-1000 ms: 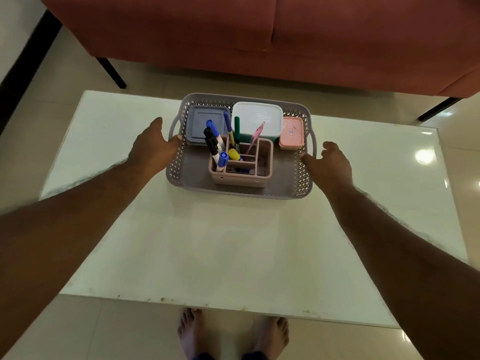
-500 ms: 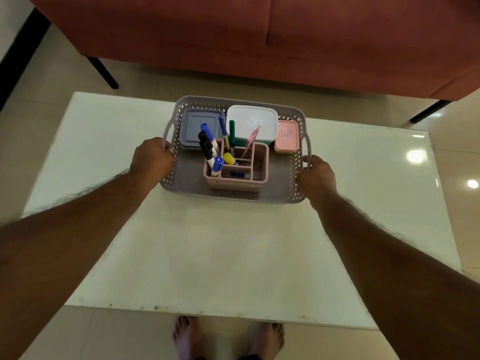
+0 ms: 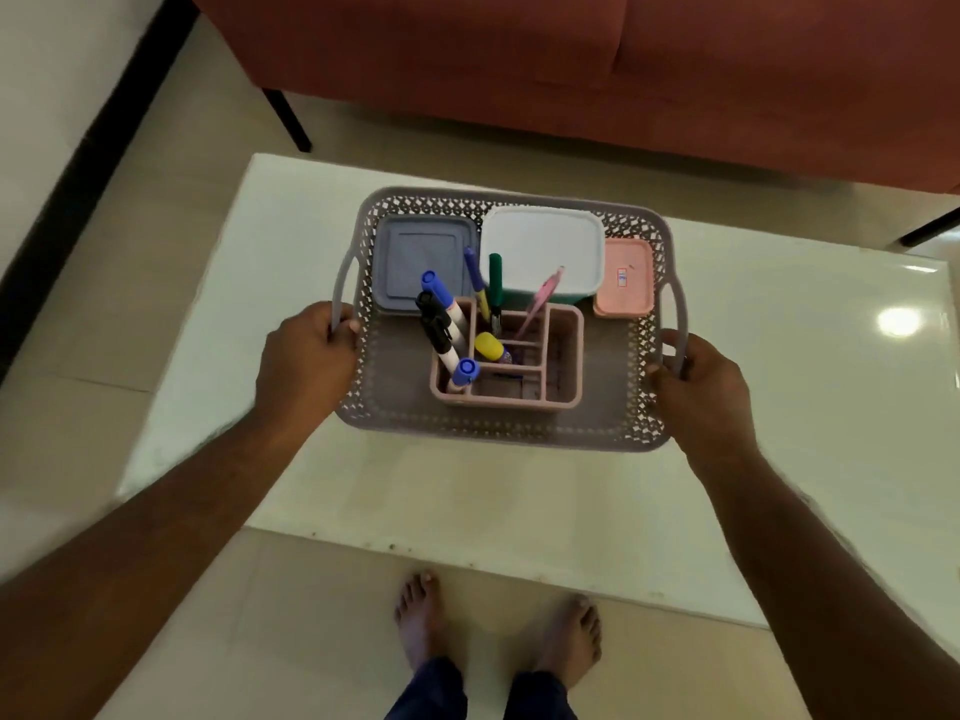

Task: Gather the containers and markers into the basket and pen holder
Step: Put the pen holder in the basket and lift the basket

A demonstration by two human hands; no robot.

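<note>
A grey perforated basket (image 3: 498, 426) sits over the white table, both of its side handles gripped. My left hand (image 3: 306, 363) is closed around the left handle and my right hand (image 3: 698, 389) around the right one. Inside, along the far wall, stand a blue-lidded container (image 3: 415, 257), a white-lidded container (image 3: 543, 249) and a small pink container (image 3: 623, 278). A pink pen holder (image 3: 561, 356) stands in the basket's middle, holding several markers (image 3: 441, 324), a yellow-capped one among them.
The white glossy table (image 3: 779, 407) has its near edge just ahead of my bare feet (image 3: 498, 626). A red sofa (image 3: 571, 70) on dark legs stands behind the table. Tiled floor lies to the left.
Both hands went from resting at the basket's sides to closing around its handles. The basket now looks larger and nearer in view, shifted toward me.
</note>
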